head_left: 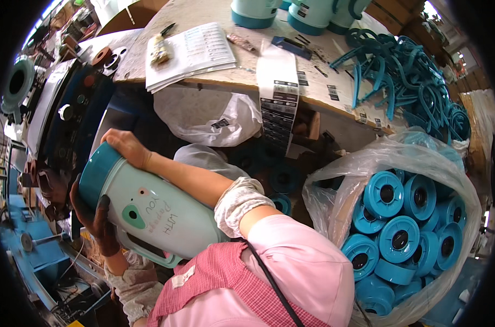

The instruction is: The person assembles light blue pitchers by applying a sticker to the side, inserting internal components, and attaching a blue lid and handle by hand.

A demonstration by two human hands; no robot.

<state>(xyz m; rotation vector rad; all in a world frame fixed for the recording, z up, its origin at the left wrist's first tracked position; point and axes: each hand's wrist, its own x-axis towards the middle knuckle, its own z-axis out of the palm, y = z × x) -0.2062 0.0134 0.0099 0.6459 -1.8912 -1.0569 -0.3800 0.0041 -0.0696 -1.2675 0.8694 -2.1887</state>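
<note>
A pale mint vacuum jug (174, 204) with a teal end (97, 173) lies tilted across my lap, its near end against my checked apron. Dark lettering and a green printed shape mark its side; its looped handle (149, 250) faces down toward my left arm. My left hand (99, 220), in a dark brown glove, is wrapped round the teal end from below. On the far side, my right hand (126, 146) is bare and curls over the rim of that same end. The underside of the teal end is turned away from view.
A blue machine with knobs (73, 111) stands close on the left. On the wooden table (245, 76) are papers (195, 52), a label strip (278, 103), teal straps (405, 76) and more jugs (253, 13). A plastic bag (326, 188) of round blue parts (398, 240) stands at right.
</note>
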